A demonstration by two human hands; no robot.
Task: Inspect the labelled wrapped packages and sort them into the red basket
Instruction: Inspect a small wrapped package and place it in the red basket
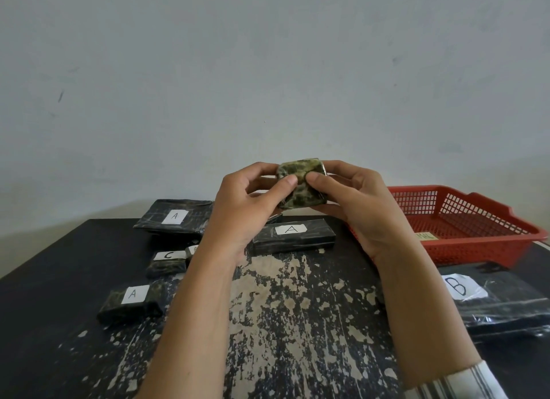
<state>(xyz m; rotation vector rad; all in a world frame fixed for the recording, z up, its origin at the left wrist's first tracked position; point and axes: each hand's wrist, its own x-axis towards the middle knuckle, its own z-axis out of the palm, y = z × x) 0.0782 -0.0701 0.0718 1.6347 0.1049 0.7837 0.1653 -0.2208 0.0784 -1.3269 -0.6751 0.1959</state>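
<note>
My left hand (250, 202) and right hand (354, 202) are both closed on one small wrapped package (300, 187), which I hold raised above the table (297, 324), in front of me and roughly on my centre line. The left thumb and the right thumb press on the face turned toward me; the remaining fingers of each hand wrap behind the package, so the grip is shared and neither hand is free. No label shows on the visible face of the held package, so I judge inspection to be the step in hand: the package must be turned until its letter can be read. The relation that governs the coming move is lateral. The red basket (464, 220) sits on the table to the right of the held package and lower than it, with its near left corner just beyond my right wrist. The right hand is therefore the nearer hand for a placement, and the path runs rightward and downward. The basket interior that I can see holds no package. The held package is nearly square, with no clear long axis. On the table remain three packages labelled A (174, 217) (293, 235) (131, 303), one labelled C (166, 263) and one labelled B (500, 303), the last lying nearest the basket.
</note>
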